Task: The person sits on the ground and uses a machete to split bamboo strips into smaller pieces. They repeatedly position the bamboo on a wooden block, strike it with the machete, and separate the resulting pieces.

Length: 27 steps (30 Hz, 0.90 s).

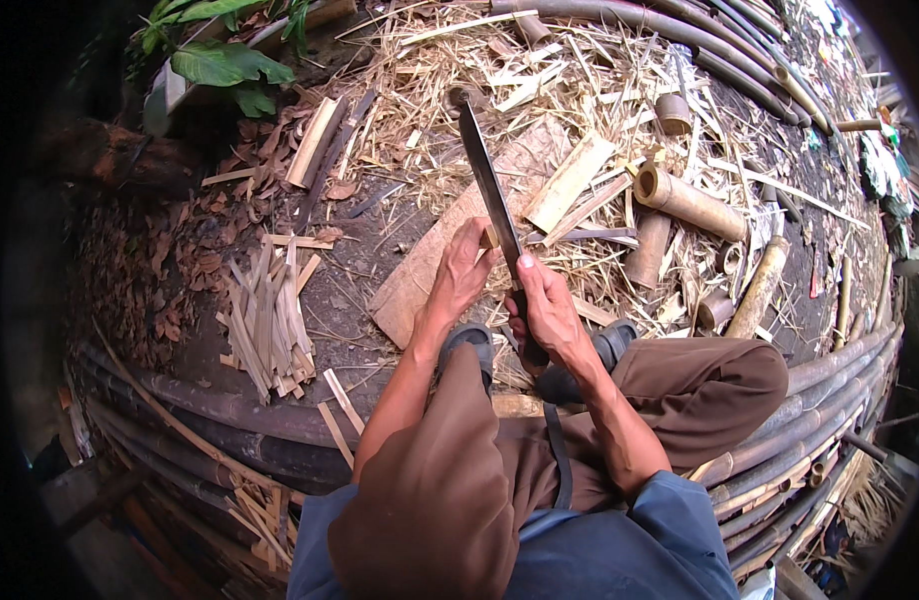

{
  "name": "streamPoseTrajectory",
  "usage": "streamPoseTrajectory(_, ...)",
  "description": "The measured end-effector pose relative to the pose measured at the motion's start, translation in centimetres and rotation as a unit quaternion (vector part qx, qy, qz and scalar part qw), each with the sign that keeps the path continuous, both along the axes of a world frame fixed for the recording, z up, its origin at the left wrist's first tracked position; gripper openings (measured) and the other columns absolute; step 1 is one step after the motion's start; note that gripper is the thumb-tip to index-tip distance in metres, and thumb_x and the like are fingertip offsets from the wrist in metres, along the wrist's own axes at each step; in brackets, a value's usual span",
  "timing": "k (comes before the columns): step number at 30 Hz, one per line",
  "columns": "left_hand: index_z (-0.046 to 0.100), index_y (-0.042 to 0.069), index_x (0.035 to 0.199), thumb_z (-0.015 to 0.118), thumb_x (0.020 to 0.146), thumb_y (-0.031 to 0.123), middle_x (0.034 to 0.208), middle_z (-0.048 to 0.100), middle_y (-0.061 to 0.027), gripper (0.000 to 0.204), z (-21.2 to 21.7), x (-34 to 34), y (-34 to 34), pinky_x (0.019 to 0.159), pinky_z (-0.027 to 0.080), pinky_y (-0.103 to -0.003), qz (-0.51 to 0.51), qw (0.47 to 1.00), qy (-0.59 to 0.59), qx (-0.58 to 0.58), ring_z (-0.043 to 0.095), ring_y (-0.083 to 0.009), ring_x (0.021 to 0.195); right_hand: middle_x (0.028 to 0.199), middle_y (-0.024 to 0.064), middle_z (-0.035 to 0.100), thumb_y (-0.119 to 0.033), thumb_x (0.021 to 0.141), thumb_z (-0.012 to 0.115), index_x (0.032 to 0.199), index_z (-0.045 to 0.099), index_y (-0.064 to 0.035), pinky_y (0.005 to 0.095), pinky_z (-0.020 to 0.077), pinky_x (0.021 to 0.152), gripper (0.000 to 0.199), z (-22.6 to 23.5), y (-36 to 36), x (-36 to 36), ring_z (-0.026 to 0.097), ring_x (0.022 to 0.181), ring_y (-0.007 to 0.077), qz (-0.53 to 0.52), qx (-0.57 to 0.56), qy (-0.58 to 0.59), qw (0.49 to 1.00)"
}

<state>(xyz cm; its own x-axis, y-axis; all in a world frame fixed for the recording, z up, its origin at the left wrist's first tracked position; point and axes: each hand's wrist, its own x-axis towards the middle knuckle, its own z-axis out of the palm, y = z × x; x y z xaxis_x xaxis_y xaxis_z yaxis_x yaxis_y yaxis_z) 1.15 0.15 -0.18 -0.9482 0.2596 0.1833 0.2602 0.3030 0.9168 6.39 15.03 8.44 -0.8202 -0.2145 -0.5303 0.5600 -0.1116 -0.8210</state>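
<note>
My right hand (548,312) is closed round the dark handle of a machete. The long machete blade (486,175) points away from me and slightly left, tilted across the middle of the view. Just left of the blade, my left hand (462,270) is closed with its fingers pinching a small piece of split bamboo (491,238), whose pale end shows beside the blade. Most of that piece is hidden by the fingers and the blade. Beneath both hands lies a flat wooden board (410,290) on the dark ground.
A pile of split bamboo strips (270,320) lies to the left. Cut bamboo tubes (690,203) and a wide split piece (572,180) lie at the right among shavings (430,100). Long bamboo poles (250,410) run under my legs. A leafy plant (225,62) stands far left.
</note>
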Motion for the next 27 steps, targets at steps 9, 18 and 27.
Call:
streamPoseTrajectory(9, 0.048, 0.004, 0.113, 0.060, 0.088, 0.005, 0.091, 0.054, -0.0179, 0.027, 0.7, 0.0, -0.1, 0.077, 0.045, -0.046, 0.005, 1.000, 0.004, -0.015, 0.056, -0.0379, 0.087, 0.062, -0.0024, 0.042, -0.044, 0.104, 0.036, 0.138, 0.048, -0.0135, 0.0248, 0.0359, 0.042, 0.048, -0.1, 0.0, -0.1, 0.041, 0.048, 0.0075, 0.004, 0.004, -0.004, 1.000)
streamPoseTrajectory(18, 0.047, 0.002, 0.110, 0.058, 0.085, -0.002, 0.090, 0.053, -0.0189, 0.028, 1.1, 0.0, 0.2, 0.076, 0.045, -0.046, 0.013, 1.000, 0.010, -0.015, 0.056, -0.0404, 0.087, 0.062, -0.0037, 0.042, -0.043, 0.104, 0.038, 0.126, 0.053, -0.0116, 0.0226, 0.0330, 0.042, 0.041, 0.3, -0.4, 0.1, 0.038, 0.046, 0.0062, -0.022, 0.013, 0.027, 0.999)
streamPoseTrajectory(27, 0.048, 0.002, 0.110, 0.057, 0.086, -0.002, 0.088, 0.053, -0.0198, 0.026, 1.2, -0.1, 0.4, 0.072, 0.045, -0.048, 0.018, 1.000, 0.000, -0.010, 0.056, -0.0414, 0.083, 0.060, -0.0035, 0.037, -0.034, 0.105, 0.036, 0.144, 0.045, -0.0127, 0.0261, 0.0348, 0.050, 0.045, 0.2, -0.6, -0.2, 0.037, 0.055, 0.0058, -0.007, 0.104, 0.131, 0.986)
